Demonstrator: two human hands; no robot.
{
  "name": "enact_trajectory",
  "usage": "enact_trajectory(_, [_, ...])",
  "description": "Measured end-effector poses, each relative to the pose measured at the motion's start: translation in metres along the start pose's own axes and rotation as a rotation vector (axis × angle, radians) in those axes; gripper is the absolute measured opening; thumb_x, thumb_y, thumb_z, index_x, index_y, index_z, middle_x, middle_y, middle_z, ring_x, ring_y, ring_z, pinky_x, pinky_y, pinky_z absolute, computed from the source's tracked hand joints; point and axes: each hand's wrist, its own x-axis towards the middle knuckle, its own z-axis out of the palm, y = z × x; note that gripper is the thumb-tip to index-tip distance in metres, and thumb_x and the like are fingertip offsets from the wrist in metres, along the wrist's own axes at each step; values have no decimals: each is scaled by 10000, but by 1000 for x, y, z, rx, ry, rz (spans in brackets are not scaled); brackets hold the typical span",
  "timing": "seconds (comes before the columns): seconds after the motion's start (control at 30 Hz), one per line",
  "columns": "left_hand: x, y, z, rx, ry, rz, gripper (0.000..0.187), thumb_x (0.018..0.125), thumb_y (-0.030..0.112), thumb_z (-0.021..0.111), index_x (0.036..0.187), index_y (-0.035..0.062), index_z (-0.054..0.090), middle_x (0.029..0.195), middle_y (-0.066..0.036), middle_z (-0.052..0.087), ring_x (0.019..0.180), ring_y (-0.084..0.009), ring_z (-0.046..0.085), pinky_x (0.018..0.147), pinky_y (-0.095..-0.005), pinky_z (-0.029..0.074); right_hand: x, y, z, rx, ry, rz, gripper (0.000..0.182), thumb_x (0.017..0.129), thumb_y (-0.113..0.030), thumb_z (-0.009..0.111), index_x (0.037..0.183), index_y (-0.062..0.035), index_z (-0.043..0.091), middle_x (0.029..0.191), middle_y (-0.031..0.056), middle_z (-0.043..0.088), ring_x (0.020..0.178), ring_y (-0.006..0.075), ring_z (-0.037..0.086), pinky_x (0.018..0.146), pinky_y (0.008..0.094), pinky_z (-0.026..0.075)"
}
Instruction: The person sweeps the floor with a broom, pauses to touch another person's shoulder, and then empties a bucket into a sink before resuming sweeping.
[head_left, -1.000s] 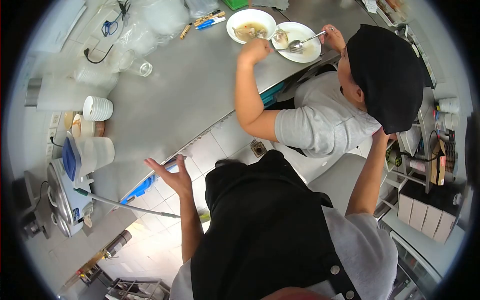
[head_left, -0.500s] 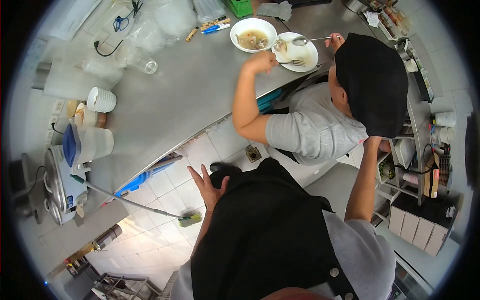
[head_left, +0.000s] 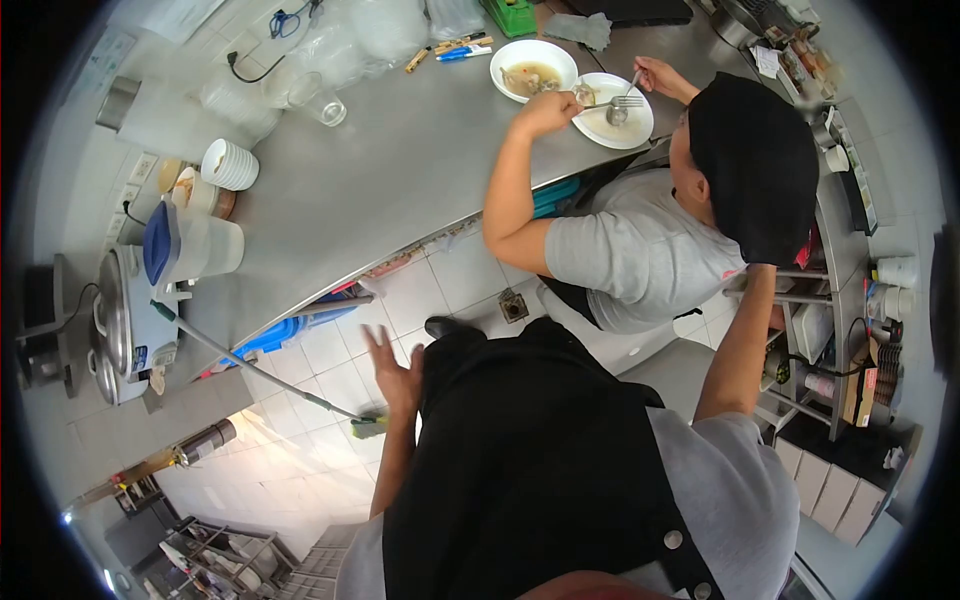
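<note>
My left hand (head_left: 393,378) is held out over the tiled floor, fingers spread and holding nothing. On the other side my right forearm (head_left: 738,350) reaches up to the back of a seated person's black cap (head_left: 755,165); the hand itself is hidden there. That person, in a grey shirt (head_left: 635,240), sits at the steel counter with a fork (head_left: 622,102) in one hand and a spoon (head_left: 618,114) in the other. Both utensils are over a white plate (head_left: 640,128) with some food on it. Beside the plate is a white bowl (head_left: 500,75) of broth with pieces in it.
The steel counter (head_left: 370,170) bears stacked white cups (head_left: 230,165), a clear cup (head_left: 322,102), markers (head_left: 463,52) and a blue-lidded container (head_left: 215,245). A long-handled brush (head_left: 368,425) leans from a metal cooker (head_left: 118,320) to the floor. Shelving (head_left: 810,330) stands at the right.
The seated person's spoon has swung from lying sideways to pointing down into the plate, and the fork has lifted towards it. My left hand stays spread; the whole view has shifted slightly.
</note>
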Motion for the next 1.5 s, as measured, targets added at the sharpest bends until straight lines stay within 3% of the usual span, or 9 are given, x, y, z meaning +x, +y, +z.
enact_trajectory(0.13, [-90, -107, 65, -332, -639, -392, 610, 1034, 379, 660, 1524, 31, 555, 1540, -197, 582, 1482, -334, 491, 1253, -395, 361, -7, 21, 9, 14, 15, 35, 642, 1097, -473, 452, 1517, 9, 518, 1454, 138, 614, 1306, 265, 606, 1115, 381, 460])
enact_trajectory(0.17, [-152, -206, 139, -396, -449, -187, 625, 980, 441, 695, 1498, 105, 594, 1363, -230, 695, 1266, -382, 668, 1034, -455, 541, -11, 30, 12, 17, 23, 39, 644, 1097, -476, 452, 1518, 8, 517, 1456, 138, 613, 1308, 266, 605, 1116, 382, 459])
enact_trajectory(0.33, [-195, -233, 81, 346, -883, -223, 500, 1000, 442, 647, 1361, 97, 672, 1155, -219, 733, 1079, -400, 707, 890, -500, 555, 11, 68, 8, -47, -1, -20, 661, 1087, -504, 451, 1459, 28, 573, 1451, 144, 626, 1302, 279, 607, 1133, 367, 437])
enact_trajectory(0.5, [-185, -224, 52, 443, -588, 154, 401, 1035, 436, 558, 1067, 85, 750, 827, -211, 695, 787, -406, 696, 676, -570, 515, 25, 110, -11, -391, 3, -227, 746, 1103, -535, 419, 1495, 93, 510, 1506, 218, 574, 1380, 311, 544, 1202, 368, 357])
enact_trajectory(0.53, [-174, -228, 57, 471, -574, 134, 416, 1032, 447, 589, 1040, 66, 756, 831, -216, 701, 777, -386, 701, 666, -574, 511, 18, 116, -13, -511, -2, -272, 776, 1111, -544, 401, 1515, 113, 479, 1541, 252, 540, 1421, 328, 513, 1229, 372, 324])
enact_trajectory(0.57, [-154, -183, 34, 141, -631, -529, 486, 1015, 459, 633, 1123, 3, 761, 1018, -254, 747, 971, -396, 728, 818, -547, 560, 5, 117, -10, -518, -1, -267, 776, 1111, -544, 401, 1515, 113, 479, 1541, 252, 540, 1421, 328, 513, 1229, 372, 324])
enact_trajectory(0.77, [-94, -246, 148, -11, -538, -103, 697, 917, 431, 778, 1358, -94, 653, 1360, -300, 680, 1304, -382, 649, 1104, -429, 503, -90, 90, 24, -603, 52, -539, 665, 1129, -365, 425, 1577, 122, 357, 1666, 331, 329, 1562, 436, 312, 1289, 470, 230])
enact_trajectory(1.07, [-16, 10, 156, -1203, -746, -1003, 835, 1038, 422, 682, 1659, 29, 285, 1557, -240, 539, 1340, -393, 611, 1124, -467, 497, -117, 67, 61, -601, -48, -756, 701, 1113, -359, 512, 1591, 117, 317, 1678, 366, 249, 1586, 489, 210, 1291, 510, 181])
enact_trajectory(1.5, [72, 131, 149, -1671, -738, -837, 631, 1125, 299, 488, 1644, 31, 251, 1608, -258, 439, 1417, -420, 522, 1209, -511, 429, -120, 70, 63, -608, -62, -671, 709, 1141, -360, 453, 1603, 139, 252, 1690, 359, 215, 1601, 467, 178, 1298, 496, 180])
